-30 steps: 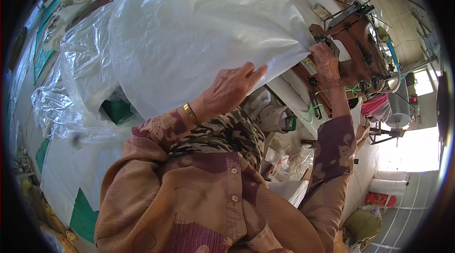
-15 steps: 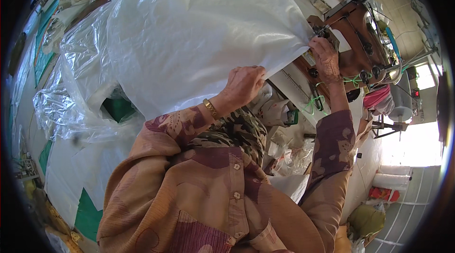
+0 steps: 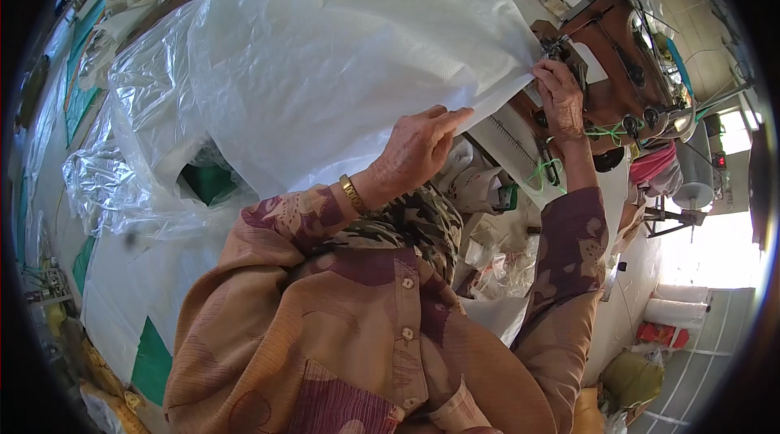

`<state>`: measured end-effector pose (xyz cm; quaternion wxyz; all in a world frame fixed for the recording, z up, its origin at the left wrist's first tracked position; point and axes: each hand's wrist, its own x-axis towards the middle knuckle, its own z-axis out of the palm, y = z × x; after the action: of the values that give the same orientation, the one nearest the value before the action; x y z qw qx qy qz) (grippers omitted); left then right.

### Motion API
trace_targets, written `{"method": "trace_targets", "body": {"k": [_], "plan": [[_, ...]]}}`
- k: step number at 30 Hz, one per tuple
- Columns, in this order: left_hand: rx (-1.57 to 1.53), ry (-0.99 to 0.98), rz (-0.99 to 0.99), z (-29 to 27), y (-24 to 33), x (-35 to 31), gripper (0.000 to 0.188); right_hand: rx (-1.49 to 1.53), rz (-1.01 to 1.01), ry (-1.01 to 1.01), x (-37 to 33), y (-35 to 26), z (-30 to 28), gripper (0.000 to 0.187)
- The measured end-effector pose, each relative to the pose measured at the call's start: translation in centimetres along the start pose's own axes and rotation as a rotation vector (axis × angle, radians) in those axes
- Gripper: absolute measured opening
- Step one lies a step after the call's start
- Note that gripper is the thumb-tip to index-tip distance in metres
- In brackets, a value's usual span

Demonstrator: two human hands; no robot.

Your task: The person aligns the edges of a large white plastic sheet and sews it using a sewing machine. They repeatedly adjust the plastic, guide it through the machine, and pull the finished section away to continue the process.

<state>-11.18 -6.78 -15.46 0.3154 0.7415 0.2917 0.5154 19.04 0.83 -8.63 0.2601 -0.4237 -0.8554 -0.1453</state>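
Note:
A large whitish translucent plastic sheet spreads in front of me, its near edge running up to the right to a brown sewing machine. My left hand, with a gold-coloured watch on its wrist, is at that edge. Its index finger stretches along the sheet while the other fingers curl in, closed on the edge. Beside the machine's needle area, my right hand pinches the sheet's right end between thumb and fingers. The exact grip under its fingertips is hidden.
Crumpled clear plastic lies to the left. Green thread hangs near the machine's front. Below the table edge are a green-edged container and plastic scraps. A grey cylinder stands at the right.
My left hand's index finger has straightened and reaches further right along the sheet's edge. The right hand stays by the machine, fingers slightly shifted. The whole view has shifted a little.

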Motion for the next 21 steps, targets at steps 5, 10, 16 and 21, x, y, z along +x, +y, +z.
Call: {"method": "trace_targets", "body": {"k": [5,10,16,21], "plan": [[0.201,0.032,0.096,0.6,0.4,0.7,0.038,0.016,0.023,0.007,0.1,-0.1,0.1,0.027],[0.273,0.128,0.131,1.8,-0.5,1.2,0.034,-0.006,0.028,-0.025,0.4,-0.1,-0.2,0.026],[0.266,0.067,0.114,1.7,-0.9,1.5,0.026,-0.076,0.035,-0.048,1.1,-0.4,-0.1,0.025],[0.136,-0.036,0.060,1.2,-0.6,1.9,0.011,-0.115,0.010,-0.075,2.0,-0.4,-0.1,0.021]]}}
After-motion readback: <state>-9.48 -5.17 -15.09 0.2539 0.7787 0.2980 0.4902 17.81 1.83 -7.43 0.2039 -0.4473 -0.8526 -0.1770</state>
